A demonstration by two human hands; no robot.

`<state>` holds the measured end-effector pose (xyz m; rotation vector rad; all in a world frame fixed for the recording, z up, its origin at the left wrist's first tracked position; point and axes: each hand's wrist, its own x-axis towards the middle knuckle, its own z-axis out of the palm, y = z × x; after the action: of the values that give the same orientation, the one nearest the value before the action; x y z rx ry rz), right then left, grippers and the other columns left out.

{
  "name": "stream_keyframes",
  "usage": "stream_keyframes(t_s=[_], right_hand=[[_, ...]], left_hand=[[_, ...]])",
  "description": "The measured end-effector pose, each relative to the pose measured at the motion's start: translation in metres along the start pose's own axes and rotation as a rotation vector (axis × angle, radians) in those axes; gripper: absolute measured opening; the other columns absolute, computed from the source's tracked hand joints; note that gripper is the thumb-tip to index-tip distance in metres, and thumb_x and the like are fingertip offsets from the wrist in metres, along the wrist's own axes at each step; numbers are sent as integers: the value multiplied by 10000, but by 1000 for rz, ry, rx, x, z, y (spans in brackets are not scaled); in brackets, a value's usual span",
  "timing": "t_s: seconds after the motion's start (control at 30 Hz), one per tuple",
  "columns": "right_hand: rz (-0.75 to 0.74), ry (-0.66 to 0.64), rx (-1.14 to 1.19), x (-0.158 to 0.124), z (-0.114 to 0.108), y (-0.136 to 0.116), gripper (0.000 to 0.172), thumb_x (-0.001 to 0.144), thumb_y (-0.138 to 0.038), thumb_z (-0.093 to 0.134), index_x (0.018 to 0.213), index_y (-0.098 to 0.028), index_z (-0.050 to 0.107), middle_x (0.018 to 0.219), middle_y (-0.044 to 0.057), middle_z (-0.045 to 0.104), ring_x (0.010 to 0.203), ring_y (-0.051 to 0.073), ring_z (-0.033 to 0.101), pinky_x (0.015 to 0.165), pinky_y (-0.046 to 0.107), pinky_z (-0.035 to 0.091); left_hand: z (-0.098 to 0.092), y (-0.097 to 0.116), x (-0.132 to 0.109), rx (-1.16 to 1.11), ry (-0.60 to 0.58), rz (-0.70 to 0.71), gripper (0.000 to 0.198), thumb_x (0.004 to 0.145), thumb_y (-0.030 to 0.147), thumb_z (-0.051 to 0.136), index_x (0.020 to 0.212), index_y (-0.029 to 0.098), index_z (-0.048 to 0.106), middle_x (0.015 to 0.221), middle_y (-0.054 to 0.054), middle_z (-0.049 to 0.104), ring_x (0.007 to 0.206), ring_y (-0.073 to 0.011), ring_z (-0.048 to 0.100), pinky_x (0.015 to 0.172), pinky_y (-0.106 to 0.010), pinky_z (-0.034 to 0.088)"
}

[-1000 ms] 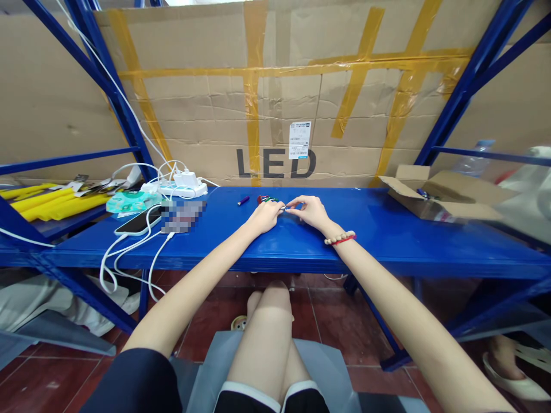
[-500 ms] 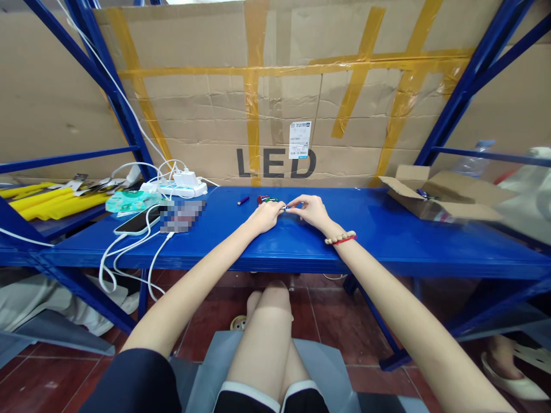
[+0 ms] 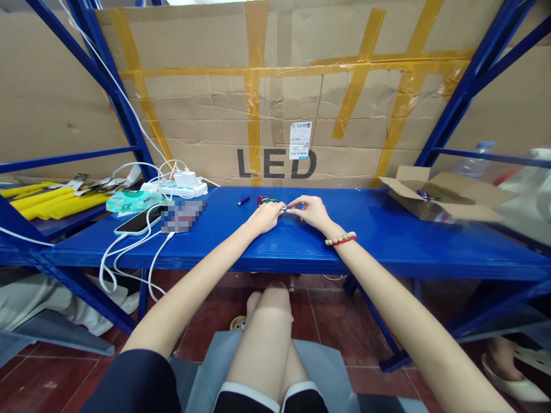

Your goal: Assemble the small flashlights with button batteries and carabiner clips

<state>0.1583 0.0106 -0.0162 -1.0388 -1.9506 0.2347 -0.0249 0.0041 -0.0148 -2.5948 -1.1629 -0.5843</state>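
On the blue table (image 3: 301, 246), my left hand (image 3: 267, 217) rests with its fingers closed around a small object. My right hand (image 3: 314, 211) pinches the other end of that small dark and silvery piece (image 3: 284, 209) between thumb and fingertips. The piece is too small to name, and my fingers cover most of it. Just behind my left hand lie small red (image 3: 262, 199) and green pieces (image 3: 272, 200), partly hidden by the fingers. A short purple cylinder (image 3: 243, 201) with a light end lies apart to the left.
At the left are a phone (image 3: 138, 221), white charging cables (image 3: 112, 252), a power strip (image 3: 181, 187) and a green-white packet (image 3: 133, 201). An open cardboard box (image 3: 447, 212) holding small items stands at the right. Behind the table rises a taped cardboard sheet (image 3: 206, 126).
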Motion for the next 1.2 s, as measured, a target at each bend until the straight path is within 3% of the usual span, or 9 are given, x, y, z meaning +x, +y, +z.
stream_keyframes(t_s=[0.4, 0.73, 1.2], right_hand=[[-13, 25, 202, -2, -3, -5, 450, 623, -598, 678, 697, -155, 698, 777, 64, 682, 414, 87, 506, 494, 275, 423], [-64, 46, 178, -2, -3, -4, 391, 679, -540, 664, 702, -152, 704, 774, 57, 675, 402, 80, 498, 464, 261, 398], [4, -21, 115, -5, -7, -5, 364, 667, -525, 666, 695, -164, 710, 700, 35, 673, 412, 83, 498, 496, 255, 398]], left_hand=[[-3, -1, -4, -112, 46, 99, 227, 940, 186, 309, 1064, 153, 496, 1048, -111, 626, 994, -202, 577, 866, -333, 454], [-1, -2, -4, -192, 58, 68, 199, 946, 219, 309, 1044, 156, 470, 1013, -110, 613, 963, -199, 575, 851, -335, 459], [-8, 2, -6, -98, -25, 71, 217, 915, 179, 352, 1019, 168, 542, 1001, -92, 633, 960, -209, 590, 809, -314, 472]])
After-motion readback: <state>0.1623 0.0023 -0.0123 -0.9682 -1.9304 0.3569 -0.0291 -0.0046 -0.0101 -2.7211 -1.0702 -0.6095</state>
